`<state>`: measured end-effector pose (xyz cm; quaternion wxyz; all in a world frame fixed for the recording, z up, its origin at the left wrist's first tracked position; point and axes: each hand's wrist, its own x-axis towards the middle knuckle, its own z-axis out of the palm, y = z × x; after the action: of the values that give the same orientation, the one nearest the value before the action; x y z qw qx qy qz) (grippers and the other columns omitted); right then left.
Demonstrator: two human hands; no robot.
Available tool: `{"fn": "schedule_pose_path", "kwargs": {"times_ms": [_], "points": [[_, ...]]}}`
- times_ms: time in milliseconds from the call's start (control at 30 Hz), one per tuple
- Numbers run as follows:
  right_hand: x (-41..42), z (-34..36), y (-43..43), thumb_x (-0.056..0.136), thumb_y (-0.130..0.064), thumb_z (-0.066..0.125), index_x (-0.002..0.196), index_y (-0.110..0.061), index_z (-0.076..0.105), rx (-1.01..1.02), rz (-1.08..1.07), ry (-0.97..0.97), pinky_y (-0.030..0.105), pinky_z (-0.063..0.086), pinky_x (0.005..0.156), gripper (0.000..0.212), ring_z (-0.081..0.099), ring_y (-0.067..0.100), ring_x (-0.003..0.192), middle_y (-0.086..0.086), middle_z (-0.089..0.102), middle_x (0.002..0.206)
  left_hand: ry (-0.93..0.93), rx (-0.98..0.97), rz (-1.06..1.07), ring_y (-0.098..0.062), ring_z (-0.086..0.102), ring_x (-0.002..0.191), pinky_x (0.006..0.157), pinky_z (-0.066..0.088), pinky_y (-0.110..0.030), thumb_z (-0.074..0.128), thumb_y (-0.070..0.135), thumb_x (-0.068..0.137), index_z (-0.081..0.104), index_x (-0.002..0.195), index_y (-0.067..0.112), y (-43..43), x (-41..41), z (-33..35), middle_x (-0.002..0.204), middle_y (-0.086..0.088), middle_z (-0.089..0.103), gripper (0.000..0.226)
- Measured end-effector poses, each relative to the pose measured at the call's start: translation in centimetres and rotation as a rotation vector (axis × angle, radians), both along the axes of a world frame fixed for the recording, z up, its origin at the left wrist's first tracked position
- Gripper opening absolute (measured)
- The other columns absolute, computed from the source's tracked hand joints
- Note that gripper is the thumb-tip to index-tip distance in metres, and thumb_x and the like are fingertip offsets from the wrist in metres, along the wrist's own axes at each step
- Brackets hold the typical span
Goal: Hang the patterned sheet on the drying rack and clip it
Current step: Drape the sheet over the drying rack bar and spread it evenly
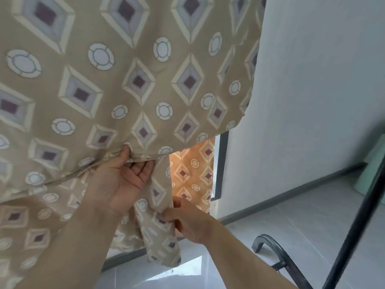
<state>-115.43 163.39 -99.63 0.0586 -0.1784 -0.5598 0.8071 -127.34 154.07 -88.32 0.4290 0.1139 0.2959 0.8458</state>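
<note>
Two hands: left hand (118, 180) pinches lower hem of patterned sheet (145, 69); right hand (185, 222) grips a hanging fold.
Position: hangs ahead, top cut off.
Black tubing (354, 226): blurred, lower right.

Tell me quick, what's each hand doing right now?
Left hand: pinches the patterned sheet at its lower hem.
Right hand: grips a hanging fold of that sheet.
</note>
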Motion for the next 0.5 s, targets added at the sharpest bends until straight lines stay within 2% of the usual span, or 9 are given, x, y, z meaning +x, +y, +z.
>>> {"fn": "schedule_pose_path", "kwargs": {"times_ms": [67,100,167,200,233,267,333,400,500], "points": [[-0.3,0.6,0.8,0.067,-0.002,0.065,0.107,-0.01,0.065,-0.018,0.036,0.054,0.034,0.052,0.093,0.041,0.063,0.022,0.093,0.007,0.068,0.099,0.009,0.0,0.047,-0.023,0.07,0.102,0.071,0.06,-0.039,0.098,0.015,0.018,0.072,0.088,0.014,0.6,0.0,0.1,0.112,-0.006,0.072,0.075],[-0.4,0.8,1.0,0.072,0.001,0.065,0.108,-0.009,0.065,-0.022,0.032,0.085,0.032,0.053,0.087,0.037,0.065,0.019,0.089,0.004,0.069,0.095,0.029,-0.014,0.075,-0.024,0.07,0.101,0.071,0.06,-0.04,0.098,0.015,0.022,0.073,0.083,0.014,0.8,0.2,0.1,0.108,-0.006,0.073,0.066],[-0.5,0.7,1.7,0.082,0.003,0.063,0.103,-0.008,0.069,0.001,-0.025,0.1,0.032,0.055,0.079,0.024,0.069,0.019,0.083,0.006,0.072,0.091,0.063,-0.028,0.104,-0.024,0.071,0.099,0.072,0.06,-0.04,0.09,0.018,0.05,0.074,0.076,0.014,1.1,0.6,-0.3,0.101,-0.006,0.075,0.03],[-0.4,0.8,1.9,0.085,0.001,0.063,0.098,-0.008,0.072,0.021,-0.086,0.091,0.035,0.057,0.077,0.018,0.07,0.022,0.081,0.01,0.074,0.092,0.071,-0.028,0.118,-0.023,0.072,0.098,0.074,0.06,-0.04,0.078,0.019,0.066,0.074,0.076,0.014,1.2,1.0,-0.5,0.099,-0.005,0.075,0.012],[-0.2,0.6,2.3,0.085,-0.004,0.065,0.094,-0.006,0.074,0.032,-0.161,0.075,0.04,0.058,0.079,0.013,0.071,0.027,0.082,0.016,0.074,0.095,0.09,-0.032,0.144,-0.021,0.072,0.095,0.076,0.06,-0.039,0.067,0.02,0.077,0.074,0.078,0.015,1.3,1.3,-0.8,0.097,-0.004,0.075,0.008],[0.0,0.3,2.8,0.084,-0.01,0.068,0.095,-0.005,0.074,0.027,-0.232,0.068,0.046,0.058,0.083,0.014,0.07,0.033,0.087,0.021,0.073,0.1,0.109,-0.04,0.171,-0.019,0.073,0.092,0.077,0.06,-0.037,0.061,0.02,0.084,0.075,0.081,0.016,1.3,1.4,-1.1,0.097,-0.004,0.075,0.016],[0.7,-0.4,3.7,0.088,-0.017,0.069,0.101,-0.004,0.072,-0.011,-0.326,0.076,0.053,0.055,0.089,0.018,0.069,0.041,0.096,0.023,0.072,0.105,0.145,-0.056,0.222,-0.017,0.073,0.09,0.078,0.06,-0.033,0.054,0.02,0.092,0.073,0.096,0.015,1.2,1.7,-1.9,0.098,-0.004,0.075,0.02],[1.6,-1.2,3.9,0.094,-0.019,0.063,0.109,-0.002,0.069,-0.083,-0.328,0.109,0.056,0.053,0.092,0.024,0.067,0.043,0.103,0.023,0.071,0.109,0.274,-0.145,0.238,-0.017,0.072,0.094,0.082,0.059,-0.031,0.053,0.018,0.095,0.066,0.109,0.012,0.9,2.7,-3.1,0.101,-0.005,0.074,0.021],[2.9,-2.6,3.2,0.097,-0.022,0.056,0.116,-0.002,0.067,-0.175,-0.255,0.138,0.057,0.048,0.1,0.029,0.064,0.042,0.111,0.023,0.068,0.118,0.475,-0.355,0.299,-0.018,0.069,0.085,0.076,0.057,-0.029,0.058,0.005,0.092,0.071,0.094,0.011,0.5,5.6,-6.4,0.091,-0.006,0.076,0.014]]}}
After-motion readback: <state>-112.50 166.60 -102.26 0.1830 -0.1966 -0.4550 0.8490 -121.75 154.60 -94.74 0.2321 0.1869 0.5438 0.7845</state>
